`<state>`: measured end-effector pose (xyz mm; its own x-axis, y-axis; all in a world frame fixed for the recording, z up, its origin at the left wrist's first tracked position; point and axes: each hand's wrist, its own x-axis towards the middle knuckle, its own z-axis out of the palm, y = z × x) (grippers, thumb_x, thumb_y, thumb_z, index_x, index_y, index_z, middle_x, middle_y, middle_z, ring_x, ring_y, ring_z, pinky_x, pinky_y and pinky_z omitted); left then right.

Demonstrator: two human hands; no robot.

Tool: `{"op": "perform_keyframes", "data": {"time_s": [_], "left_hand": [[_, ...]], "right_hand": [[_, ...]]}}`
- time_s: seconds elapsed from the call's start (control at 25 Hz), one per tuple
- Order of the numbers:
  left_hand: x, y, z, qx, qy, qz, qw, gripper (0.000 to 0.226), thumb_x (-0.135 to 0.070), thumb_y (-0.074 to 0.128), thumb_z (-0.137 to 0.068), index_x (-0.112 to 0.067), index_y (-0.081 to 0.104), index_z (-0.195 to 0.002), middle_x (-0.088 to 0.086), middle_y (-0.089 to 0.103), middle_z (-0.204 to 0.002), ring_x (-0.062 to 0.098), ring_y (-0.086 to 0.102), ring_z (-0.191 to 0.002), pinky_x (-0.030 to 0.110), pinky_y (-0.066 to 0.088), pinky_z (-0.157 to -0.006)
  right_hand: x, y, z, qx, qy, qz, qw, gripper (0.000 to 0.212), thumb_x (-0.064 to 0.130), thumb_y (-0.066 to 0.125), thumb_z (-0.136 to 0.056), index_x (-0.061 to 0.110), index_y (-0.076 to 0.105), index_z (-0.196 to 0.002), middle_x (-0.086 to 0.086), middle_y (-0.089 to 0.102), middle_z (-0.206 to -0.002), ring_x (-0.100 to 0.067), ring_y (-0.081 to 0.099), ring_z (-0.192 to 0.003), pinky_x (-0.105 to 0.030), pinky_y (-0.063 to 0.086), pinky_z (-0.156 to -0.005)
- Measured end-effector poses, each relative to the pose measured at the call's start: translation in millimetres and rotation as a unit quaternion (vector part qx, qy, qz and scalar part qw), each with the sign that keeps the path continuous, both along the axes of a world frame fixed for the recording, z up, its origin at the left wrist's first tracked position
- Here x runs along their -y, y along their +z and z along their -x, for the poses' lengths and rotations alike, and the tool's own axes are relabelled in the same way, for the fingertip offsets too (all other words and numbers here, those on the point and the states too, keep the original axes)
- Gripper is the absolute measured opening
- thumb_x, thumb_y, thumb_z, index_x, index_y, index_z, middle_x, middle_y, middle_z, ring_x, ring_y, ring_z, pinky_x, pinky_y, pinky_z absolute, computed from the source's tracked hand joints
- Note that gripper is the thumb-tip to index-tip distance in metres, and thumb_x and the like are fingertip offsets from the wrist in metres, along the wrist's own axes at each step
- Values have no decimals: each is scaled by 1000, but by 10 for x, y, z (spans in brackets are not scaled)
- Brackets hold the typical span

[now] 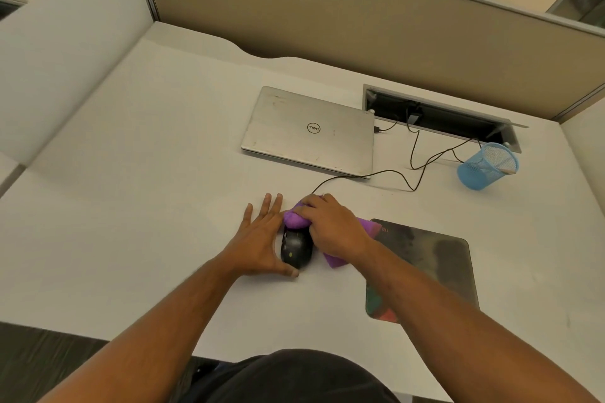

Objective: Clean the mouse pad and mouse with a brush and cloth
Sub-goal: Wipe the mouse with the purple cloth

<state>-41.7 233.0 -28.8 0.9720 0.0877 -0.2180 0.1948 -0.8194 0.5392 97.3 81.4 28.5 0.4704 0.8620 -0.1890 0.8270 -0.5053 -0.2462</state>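
A black wired mouse (295,250) lies on the white desk, left of the dark mouse pad (429,268). My left hand (262,237) steadies the mouse from its left side, fingers straight and thumb against its near end. My right hand (330,226) grips a bunched purple cloth (294,218) and presses it on the front of the mouse. A tail of the cloth shows below my right wrist and over the pad's left corner. No brush is visible on the desk.
A closed silver laptop (309,129) lies behind the mouse. The mouse cable (393,173) runs right toward a cable slot (438,116). A blue mesh pen cup (487,165) stands at the right. Beige partition walls (327,16) enclose the desk.
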Motion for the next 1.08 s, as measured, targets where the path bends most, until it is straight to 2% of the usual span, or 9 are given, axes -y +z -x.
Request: {"op": "perform_keyframes", "data": {"time_s": [0.08,0.2,0.28,0.36,0.44,0.56,0.8,0.92,1.08], "left_hand": [[-5,6,1,2,0,6,1000,133,-94,60,-56,-42,-17,-152,-8,-27,-162,9,-34,-145,43,-21,-117],[-23,-23,16,26,-7,10,1000,129,-91,60,-61,-31,3,-159,-5,-22,-163,11,-30,-147,46,-18,-119],[-20,-48,30,36,-13,2,999,123,-90,57,-65,-28,7,-159,-3,-21,-164,13,-30,-147,49,-17,-120],[-15,-50,27,31,-9,0,999,126,-93,56,-62,-31,4,-159,-4,-21,-164,12,-31,-147,48,-18,-119],[-10,-52,7,15,-6,4,1000,132,-96,56,-57,-37,-5,-158,-6,-23,-163,11,-32,-146,46,-20,-118],[-14,-48,-5,5,4,10,1000,132,-96,58,-55,-46,-19,-149,-8,-26,-162,9,-34,-145,44,-21,-117],[0,-57,6,10,-11,-10,1000,135,-97,54,-57,-39,-26,-149,-4,-28,-162,11,-35,-144,45,-22,-117],[0,-38,5,12,4,4,1000,134,-93,59,-58,-40,-28,-146,-6,-25,-162,10,-33,-145,43,-21,-118],[1,-37,5,13,19,3,1000,138,-94,59,-55,-38,-32,-144,-7,-26,-161,9,-32,-145,41,-21,-118]], "right_hand": [[5,-6,101,12,21,2,1000,51,14,57,-93,26,55,-142,2,49,-149,-25,43,-126,-39,47,-98],[187,-42,414,34,114,-29,992,52,15,66,-87,24,60,-137,-1,53,-147,-32,48,-125,-45,53,-92],[321,-75,542,25,146,-38,988,50,16,67,-86,25,61,-135,0,56,-144,-32,50,-123,-45,54,-91],[292,-55,438,10,104,-42,994,49,17,62,-88,27,59,-136,2,56,-143,-29,48,-124,-43,51,-94],[138,-18,255,-8,32,-28,999,48,16,57,-93,29,55,-139,3,54,-145,-25,46,-123,-39,46,-97],[-95,8,177,-38,-19,-26,999,44,15,53,-96,31,58,-136,4,56,-141,-22,46,-117,-38,45,-96],[159,-60,302,-90,35,-54,994,46,12,52,-91,28,59,-134,5,56,-141,-20,42,-123,-34,37,-104],[55,-71,153,-118,-20,-40,992,51,8,49,-92,26,58,-139,2,53,-147,-21,42,-127,-30,31,-108],[-107,-33,118,-150,-72,-29,986,52,10,48,-90,26,58,-139,-1,50,-145,-21,40,-126,-35,35,-112]]}}
